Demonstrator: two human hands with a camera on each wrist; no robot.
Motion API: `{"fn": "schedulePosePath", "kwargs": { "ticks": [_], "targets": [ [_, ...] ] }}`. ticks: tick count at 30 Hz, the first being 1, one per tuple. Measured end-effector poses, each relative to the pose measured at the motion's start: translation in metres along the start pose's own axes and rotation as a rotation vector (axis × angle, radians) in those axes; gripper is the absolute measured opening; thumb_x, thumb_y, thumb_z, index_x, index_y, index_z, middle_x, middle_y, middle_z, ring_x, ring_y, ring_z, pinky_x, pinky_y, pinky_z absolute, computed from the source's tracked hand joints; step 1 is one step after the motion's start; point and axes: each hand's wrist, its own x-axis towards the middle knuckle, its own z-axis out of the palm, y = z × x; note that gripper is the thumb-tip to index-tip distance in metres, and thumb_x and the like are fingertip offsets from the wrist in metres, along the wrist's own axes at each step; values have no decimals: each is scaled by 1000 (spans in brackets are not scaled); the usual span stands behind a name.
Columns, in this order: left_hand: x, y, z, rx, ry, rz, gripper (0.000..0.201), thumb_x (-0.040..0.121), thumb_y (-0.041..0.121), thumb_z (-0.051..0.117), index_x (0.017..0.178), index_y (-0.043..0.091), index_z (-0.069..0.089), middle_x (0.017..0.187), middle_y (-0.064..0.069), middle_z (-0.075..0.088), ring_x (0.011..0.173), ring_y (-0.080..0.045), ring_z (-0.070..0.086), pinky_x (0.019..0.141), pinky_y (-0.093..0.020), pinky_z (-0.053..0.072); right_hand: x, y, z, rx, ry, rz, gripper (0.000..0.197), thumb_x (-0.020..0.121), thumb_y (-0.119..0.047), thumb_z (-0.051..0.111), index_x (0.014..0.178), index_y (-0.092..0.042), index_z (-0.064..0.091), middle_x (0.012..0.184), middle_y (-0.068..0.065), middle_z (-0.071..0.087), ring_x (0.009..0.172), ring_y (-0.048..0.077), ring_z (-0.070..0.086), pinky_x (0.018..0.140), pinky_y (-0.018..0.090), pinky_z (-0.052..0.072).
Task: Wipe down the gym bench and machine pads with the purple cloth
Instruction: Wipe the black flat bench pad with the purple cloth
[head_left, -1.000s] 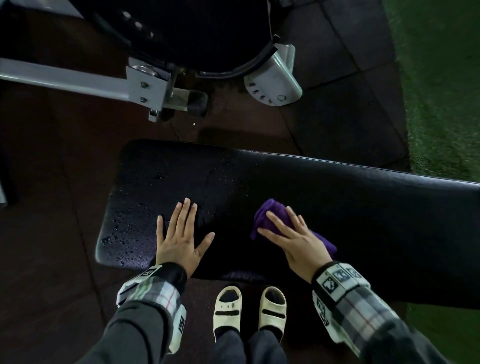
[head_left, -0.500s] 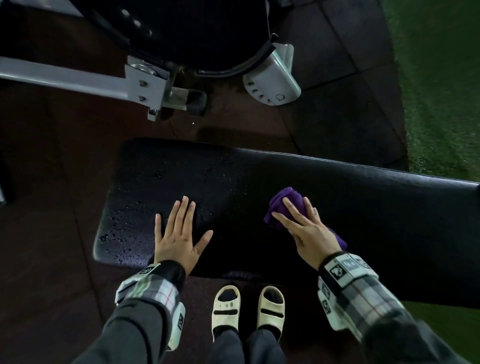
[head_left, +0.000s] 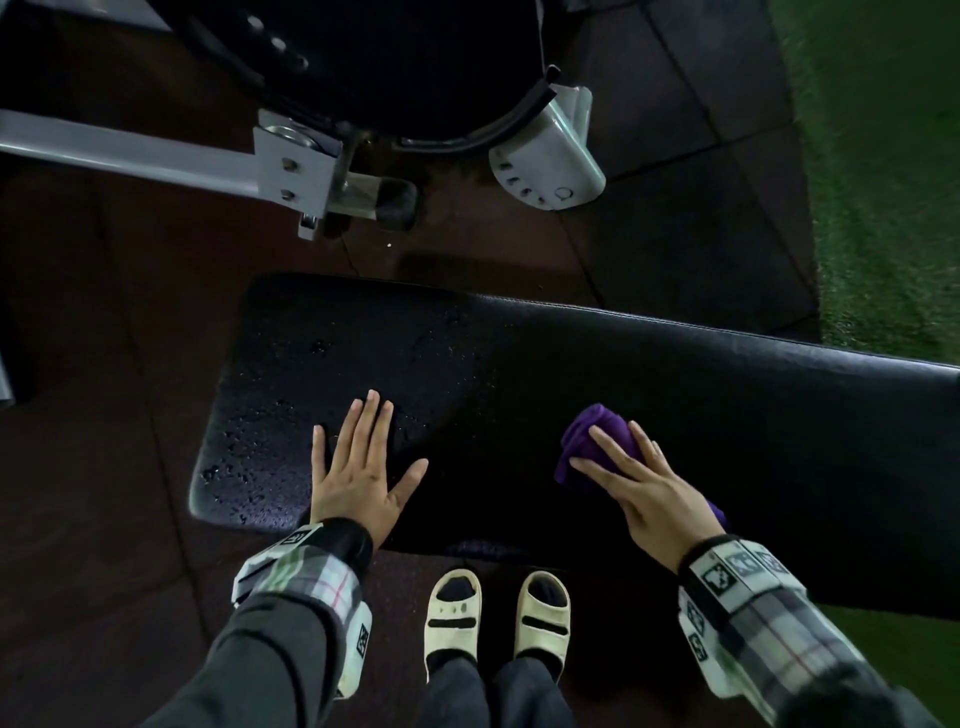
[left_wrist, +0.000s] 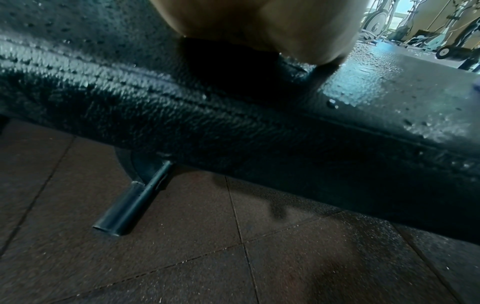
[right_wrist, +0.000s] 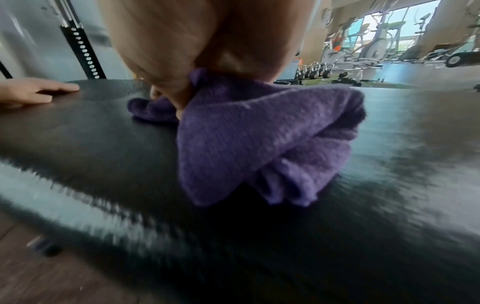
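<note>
A long black padded bench (head_left: 727, 395) runs across the head view. Water droplets (head_left: 244, 441) bead on its left end. My left hand (head_left: 358, 467) lies flat on the pad near that wet end, fingers straight and spread; the left wrist view shows only the heel of the left hand (left_wrist: 259, 20) on the bench (left_wrist: 233, 115). My right hand (head_left: 644, 483) presses the bunched purple cloth (head_left: 587, 434) onto the pad with straight fingers, to the right of the left hand. In the right wrist view the cloth (right_wrist: 259, 133) bulges from under the right hand (right_wrist: 194, 41).
Beyond the bench stands a machine with a grey steel beam (head_left: 130, 156), a black round pad (head_left: 389, 62) and a grey bracket (head_left: 550, 161). Green turf (head_left: 883, 156) borders the dark floor tiles at right. My sandalled feet (head_left: 452, 618) stand at the bench's near edge. A bench foot tube (left_wrist: 130, 207) lies on the floor.
My right hand has slid the purple cloth to the right along the bench. The left hand has stayed flat in the same place.
</note>
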Motion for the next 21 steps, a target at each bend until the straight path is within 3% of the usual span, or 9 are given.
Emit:
{"fn": "schedulePosePath", "kwargs": {
  "ticks": [3, 6, 9, 11, 15, 21],
  "targets": [
    [0, 0, 0, 8, -2, 4, 80, 93, 70, 13, 153, 17, 14, 161, 5, 8, 147, -6, -3, 118, -41, -11, 21, -14, -1, 23, 29, 32, 80, 84, -7, 54, 141, -49, 19, 155, -14, 11, 140, 34, 1, 109, 54, 22],
    [0, 0, -1, 11, -4, 1, 80, 93, 70, 13, 153, 18, 12, 161, 5, 7, 147, -7, -4, 118, -41, -11, 30, -37, 2, -5, 78, -53, 65, 81, -12, 41, 138, -42, 34, 152, -8, 26, 137, 40, 16, 104, 56, 24],
    [0, 0, 0, 1, -6, 3, 80, 93, 70, 14, 152, 17, 15, 161, 4, 11, 148, -10, 2, 118, -41, -11, 22, -56, 18, -87, 69, -187, 76, 71, -9, 58, 136, -43, 37, 151, -8, 31, 136, 42, 26, 103, 56, 31],
    [0, 0, 0, 7, -10, 0, 80, 92, 70, 15, 152, 17, 16, 161, 4, 12, 148, -11, 4, 118, -42, -9, 7, -63, 30, -161, -1, -269, 88, 63, -11, 71, 136, -45, 36, 152, -11, 27, 138, 39, 23, 106, 51, 29],
    [0, -1, 0, 6, -17, 2, 80, 92, 70, 15, 152, 18, 15, 161, 4, 10, 147, -11, 4, 118, -42, -10, -25, -49, 33, -282, -95, -407, 93, 56, -15, 75, 134, -51, 39, 152, -16, 25, 140, 29, 19, 107, 44, 24],
    [0, 0, -2, -3, -19, 4, 80, 92, 70, 13, 152, 17, 15, 160, 4, 12, 147, -12, 5, 118, -41, -11, -26, -13, 17, -241, -24, -278, 90, 67, -10, 67, 139, -47, 30, 153, -12, 25, 139, 32, 23, 104, 44, 32]
  ]
}}
